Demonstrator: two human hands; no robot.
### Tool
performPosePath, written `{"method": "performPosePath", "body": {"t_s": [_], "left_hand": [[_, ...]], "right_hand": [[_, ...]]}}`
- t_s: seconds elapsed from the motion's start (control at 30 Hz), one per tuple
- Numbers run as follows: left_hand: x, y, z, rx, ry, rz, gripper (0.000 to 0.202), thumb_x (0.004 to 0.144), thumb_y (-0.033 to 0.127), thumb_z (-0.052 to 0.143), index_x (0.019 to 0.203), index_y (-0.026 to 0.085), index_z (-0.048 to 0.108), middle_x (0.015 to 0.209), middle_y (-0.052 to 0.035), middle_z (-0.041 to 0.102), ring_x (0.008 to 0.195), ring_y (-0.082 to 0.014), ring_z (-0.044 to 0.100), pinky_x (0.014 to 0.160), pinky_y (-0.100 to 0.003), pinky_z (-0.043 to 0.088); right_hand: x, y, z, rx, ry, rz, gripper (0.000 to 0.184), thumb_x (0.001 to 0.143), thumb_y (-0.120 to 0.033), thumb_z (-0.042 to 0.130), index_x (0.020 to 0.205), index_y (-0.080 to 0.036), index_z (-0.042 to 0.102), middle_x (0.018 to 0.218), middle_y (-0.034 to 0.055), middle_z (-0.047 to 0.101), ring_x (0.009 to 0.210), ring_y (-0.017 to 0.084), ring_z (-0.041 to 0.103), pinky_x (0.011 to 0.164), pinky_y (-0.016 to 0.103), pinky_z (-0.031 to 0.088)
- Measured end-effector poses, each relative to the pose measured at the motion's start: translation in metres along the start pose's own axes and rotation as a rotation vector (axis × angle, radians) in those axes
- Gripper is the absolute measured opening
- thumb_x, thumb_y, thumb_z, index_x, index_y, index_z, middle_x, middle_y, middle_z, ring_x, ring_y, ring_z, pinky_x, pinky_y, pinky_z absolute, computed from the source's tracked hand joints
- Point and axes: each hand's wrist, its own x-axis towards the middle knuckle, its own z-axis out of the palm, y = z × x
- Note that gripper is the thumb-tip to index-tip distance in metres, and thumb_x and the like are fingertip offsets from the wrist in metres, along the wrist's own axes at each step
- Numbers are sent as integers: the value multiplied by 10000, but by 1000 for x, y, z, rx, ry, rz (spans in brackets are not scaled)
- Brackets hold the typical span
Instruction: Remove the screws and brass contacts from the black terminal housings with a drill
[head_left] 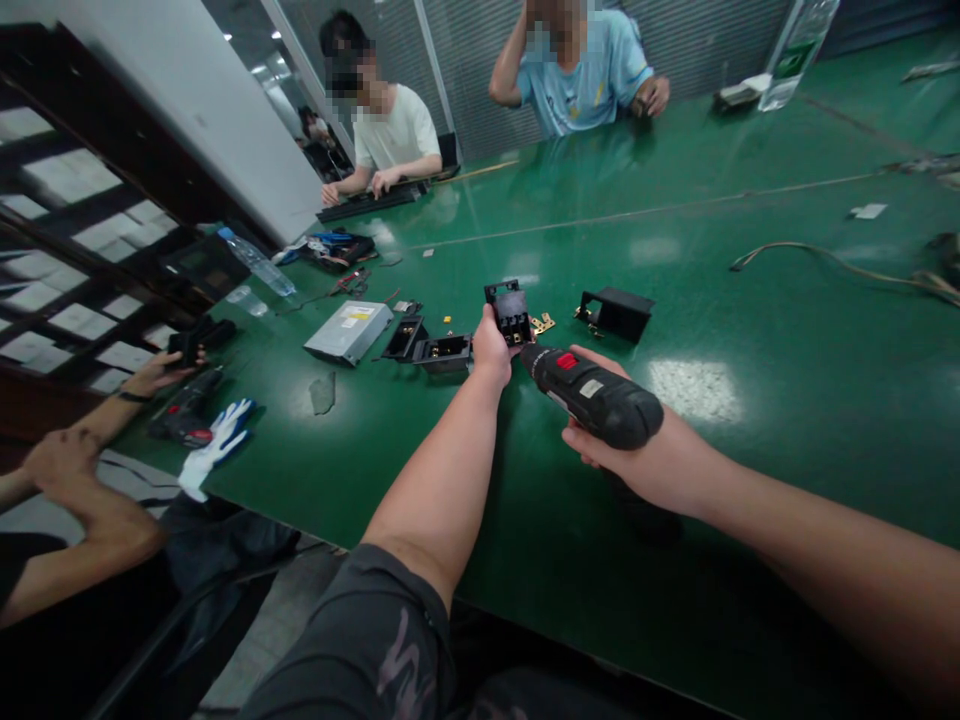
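My left hand (pixel 492 350) is closed around a black plastic housing (pixel 511 308) with slots in its face, held up over the green table. In my right hand (pixel 637 455) is a black cordless drill (pixel 592 392) with a red switch on top. Its nose points at the lower edge of the housing; whether the bit touches it I cannot tell. Small brass pieces (pixel 543 323) lie just beyond the housing. Open black housings (pixel 444 352) sit left of my left hand, and another black housing (pixel 619 312) stands to the right.
A silver disc drive (pixel 349 332) lies to the left on the green table (pixel 750 300). Farther left are a second drill (pixel 184 408), a white-and-blue glove (pixel 217 445) and a water bottle (pixel 255 262). Cables (pixel 840 255) lie at right. Several people sit around the table.
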Motion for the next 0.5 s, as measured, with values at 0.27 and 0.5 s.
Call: {"method": "performPosePath", "body": {"t_s": [0.27, 0.5], "left_hand": [[-3, 4, 1, -3, 14, -18, 683, 1169, 719, 418, 1351, 196, 816, 922, -106, 852, 748, -244, 796, 761, -376, 645], [-3, 4, 2, -44, -32, -13, 642, 1197, 642, 392, 1280, 169, 818, 852, -74, 831, 625, -191, 739, 680, -318, 609]], "right_hand": [[0, 0, 0, 12, 29, -14, 1032, 951, -361, 871, 1858, -316, 381, 1321, 136, 848, 1022, 345, 877, 968, 546, 726], [0, -1, 0, -13, 0, -27, 1043, 979, -381, 822, 1880, -245, 315, 1325, 174, 836, 1045, 364, 866, 973, 585, 712]]}}
